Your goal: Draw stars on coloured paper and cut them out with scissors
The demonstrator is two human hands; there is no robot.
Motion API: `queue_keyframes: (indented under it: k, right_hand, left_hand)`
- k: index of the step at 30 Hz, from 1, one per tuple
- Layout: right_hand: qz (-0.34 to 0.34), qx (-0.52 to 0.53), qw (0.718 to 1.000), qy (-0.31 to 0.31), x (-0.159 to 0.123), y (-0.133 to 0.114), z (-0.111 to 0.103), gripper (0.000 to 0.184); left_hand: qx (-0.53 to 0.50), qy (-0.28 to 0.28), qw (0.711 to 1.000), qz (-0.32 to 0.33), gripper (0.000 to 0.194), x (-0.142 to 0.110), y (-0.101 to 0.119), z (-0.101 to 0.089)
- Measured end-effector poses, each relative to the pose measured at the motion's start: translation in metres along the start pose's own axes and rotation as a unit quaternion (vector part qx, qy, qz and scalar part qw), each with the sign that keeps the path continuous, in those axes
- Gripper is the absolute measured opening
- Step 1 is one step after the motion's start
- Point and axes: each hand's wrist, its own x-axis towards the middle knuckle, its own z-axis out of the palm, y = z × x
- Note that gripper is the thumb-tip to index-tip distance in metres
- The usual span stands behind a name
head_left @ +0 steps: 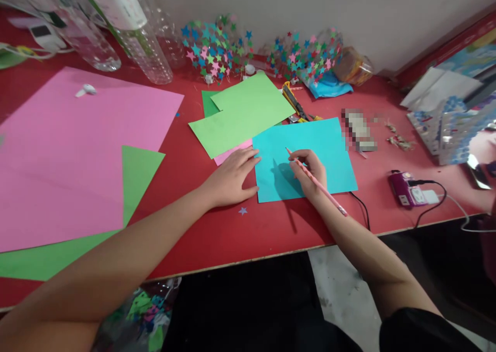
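Observation:
A blue sheet of paper [333, 150] lies on the red table [228, 238]. My right hand [312, 173] is closed around a pink patterned pencil [329, 194], its tip over the upper middle of the sheet; whether it touches the paper I cannot tell. My left hand [234, 179] rests flat with fingers spread, fingertips at the sheet's left edge. Just behind lies a light green paper [248, 111] with a notched outline, and a bit of pink paper [228, 154] shows from under it. A small star [243, 211] lies close to my left hand.
Large pink paper [65, 150] over green paper [139, 179] covers the left, an earbud [87, 90] on it. Behind stand plastic bottles [132, 31] and star-covered clear containers [217, 52]. A yellow-and-black cutter [294, 101] lies beyond the blue sheet. A purple power adapter [406, 189] trails cables at right.

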Motion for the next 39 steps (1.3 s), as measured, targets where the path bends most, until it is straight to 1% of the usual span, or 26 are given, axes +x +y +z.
queue_keyframes:
  k: [3,5,9,11,14,18,21,25,27,29,31,34,36,38,39]
  right_hand:
    - [-0.037,-0.035,0.998,-0.035,0.003,0.001,-0.002,0.019]
    - [-0.080,-0.079,0.992,-0.052,0.003,0.002,-0.002,0.023]
    - [-0.172,-0.183,0.963,-0.096,0.002,0.005,-0.001,0.022]
    - [-0.188,-0.218,0.950,-0.122,-0.001,0.006,0.001,0.024]
    - [-0.182,-0.259,0.939,-0.137,-0.007,0.003,0.001,0.025]
    - [-0.156,-0.269,0.944,-0.107,-0.011,-0.004,-0.002,0.022]
    - [-0.126,-0.286,0.946,-0.081,-0.007,-0.010,-0.008,0.024]
    - [-0.119,-0.328,0.934,-0.078,0.007,-0.028,-0.014,0.024]
    - [-0.132,-0.346,0.925,-0.083,0.016,-0.041,-0.014,0.024]
    - [-0.147,-0.357,0.918,-0.087,0.024,-0.051,-0.013,0.026]
    - [-0.156,-0.363,0.915,-0.085,0.029,-0.056,-0.010,0.027]
    - [-0.159,-0.362,0.915,-0.077,0.030,-0.051,-0.003,0.028]
    - [-0.154,-0.358,0.918,-0.074,0.027,-0.043,-0.001,0.031]
    - [-0.152,-0.341,0.925,-0.067,0.024,-0.033,0.000,0.037]
    - [-0.153,-0.324,0.931,-0.063,0.023,-0.029,0.000,0.040]
  left_hand:
    - [-0.022,0.033,0.999,0.000,0.052,0.002,-0.002,0.001]
    - [-0.020,0.049,0.999,-0.001,0.045,0.003,-0.004,0.001]
    - [-0.017,0.085,0.996,-0.016,0.036,0.005,-0.005,0.002]
    - [-0.016,0.097,0.995,-0.024,0.034,0.006,-0.005,0.002]
    - [-0.018,0.101,0.994,-0.031,0.033,0.007,-0.004,0.001]
    - [-0.029,0.095,0.994,-0.044,0.029,0.007,0.001,-0.010]
    - [-0.049,0.095,0.992,-0.060,0.027,0.006,0.008,-0.020]
    - [-0.108,0.076,0.987,-0.087,0.027,0.005,0.024,-0.026]
    - [-0.151,0.054,0.981,-0.107,0.035,0.006,0.033,-0.026]
    - [-0.195,0.027,0.972,-0.129,0.049,0.008,0.041,-0.027]
    - [-0.228,-0.006,0.963,-0.147,0.056,0.009,0.049,-0.027]
    - [-0.240,-0.046,0.954,-0.171,0.049,0.009,0.056,-0.024]
    - [-0.226,-0.056,0.954,-0.190,0.042,0.008,0.056,-0.022]
    - [-0.191,-0.042,0.957,-0.215,0.038,0.006,0.049,-0.024]
    - [-0.165,-0.024,0.959,-0.230,0.037,0.004,0.043,-0.028]
